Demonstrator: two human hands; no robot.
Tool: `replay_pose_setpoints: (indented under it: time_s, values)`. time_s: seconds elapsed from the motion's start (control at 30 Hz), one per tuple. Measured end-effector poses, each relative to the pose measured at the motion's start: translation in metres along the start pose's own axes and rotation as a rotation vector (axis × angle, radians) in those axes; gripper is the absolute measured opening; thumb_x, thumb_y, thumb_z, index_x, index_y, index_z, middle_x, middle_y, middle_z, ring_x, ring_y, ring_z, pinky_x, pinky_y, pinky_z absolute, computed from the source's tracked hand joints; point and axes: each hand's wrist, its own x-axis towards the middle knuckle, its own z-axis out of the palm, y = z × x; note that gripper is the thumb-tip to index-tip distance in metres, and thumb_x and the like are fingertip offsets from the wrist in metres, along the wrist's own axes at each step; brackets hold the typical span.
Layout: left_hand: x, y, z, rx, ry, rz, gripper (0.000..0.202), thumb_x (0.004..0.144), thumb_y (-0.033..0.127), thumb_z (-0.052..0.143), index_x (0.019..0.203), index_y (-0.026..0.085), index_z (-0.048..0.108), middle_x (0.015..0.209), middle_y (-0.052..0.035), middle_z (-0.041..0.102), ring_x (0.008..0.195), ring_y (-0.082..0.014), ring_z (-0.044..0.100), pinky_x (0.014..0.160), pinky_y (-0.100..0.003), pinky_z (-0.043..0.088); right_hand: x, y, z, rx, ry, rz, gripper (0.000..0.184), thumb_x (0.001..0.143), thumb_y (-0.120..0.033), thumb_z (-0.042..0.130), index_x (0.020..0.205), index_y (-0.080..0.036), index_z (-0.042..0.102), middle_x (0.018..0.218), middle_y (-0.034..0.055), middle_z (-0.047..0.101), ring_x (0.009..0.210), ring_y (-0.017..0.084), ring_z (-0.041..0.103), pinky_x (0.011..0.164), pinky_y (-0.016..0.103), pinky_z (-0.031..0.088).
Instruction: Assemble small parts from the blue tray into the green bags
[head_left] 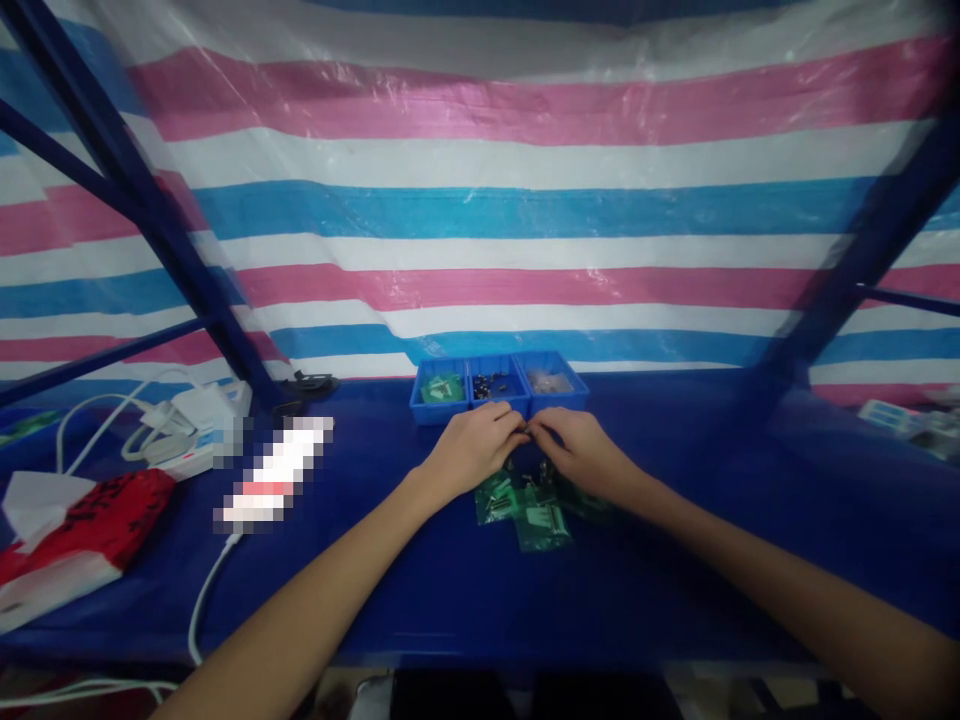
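Note:
My left hand (484, 440) and my right hand (574, 440) meet over the middle of the blue table. Their thumbs and fingers are pinched together around a small dark piece (527, 431), too small to name. Just below them lie several small green-tinted plastic bags (543, 532) with pale and metallic parts inside. Some loose little metal parts (546, 468) show between the hands and the bags. Behind the hands stand three blue bins: the left bin (441, 412) holds green bags, the middle bin (469, 390) small dark parts, and the right bin (574, 398) pale clear-looking pieces.
To the left, a white power strip (202, 440) with cables lies beside a pixelated bright device (274, 475) on a white cord. A red and white packet (97, 530) is at the far left. Blue frame posts (172, 240) rise before a striped sheet (525, 210).

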Motion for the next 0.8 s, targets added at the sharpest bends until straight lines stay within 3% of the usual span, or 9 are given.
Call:
replay_pose_setpoints:
  time_s: [0.23,0.43,0.63,0.8]
  values:
    - [-0.001,-0.003,0.002,-0.001,0.007,-0.026,0.018,0.102,0.032,0.052,0.098,0.017,0.061,0.098,-0.0047,0.062,0.096,-0.0195,0.061,0.076,-0.03,0.051,-0.001,0.0,0.0,-0.051,-0.039,-0.01,0.012,0.091,-0.015,0.053,0.083,-0.017,0.061,0.079,0.0041,0.064,0.071,0.017,0.054,0.066,0.029,0.037]
    - [-0.001,-0.001,0.002,-0.008,-0.006,-0.031,0.02,0.104,0.032,0.046,0.103,0.018,0.059,0.1,-0.0056,0.063,0.096,-0.0199,0.062,0.077,-0.031,0.052,-0.002,-0.001,0.0,-0.069,-0.075,-0.008,0.016,0.096,-0.018,0.05,0.085,-0.017,0.061,0.081,0.0058,0.064,0.074,0.018,0.054,0.068,0.03,0.038]
    - [-0.001,0.007,0.008,-0.21,0.091,-0.049,0.013,0.104,0.024,0.044,0.109,0.018,0.056,0.103,-0.0053,0.065,0.098,-0.0186,0.064,0.084,-0.034,0.054,0.0,-0.001,-0.003,-0.042,-0.04,-0.012,0.019,0.097,-0.018,0.045,0.084,-0.018,0.059,0.078,0.0045,0.063,0.071,0.017,0.054,0.065,0.03,0.037]
    - [-0.002,0.011,0.011,-0.242,0.17,-0.034,0.018,0.105,0.02,0.042,0.114,0.019,0.057,0.107,-0.0052,0.067,0.103,-0.0175,0.064,0.09,-0.035,0.055,0.001,0.0,-0.005,-0.001,-0.014,0.0,0.019,0.098,-0.02,0.044,0.087,-0.019,0.06,0.078,0.0033,0.064,0.07,0.017,0.056,0.065,0.03,0.037]
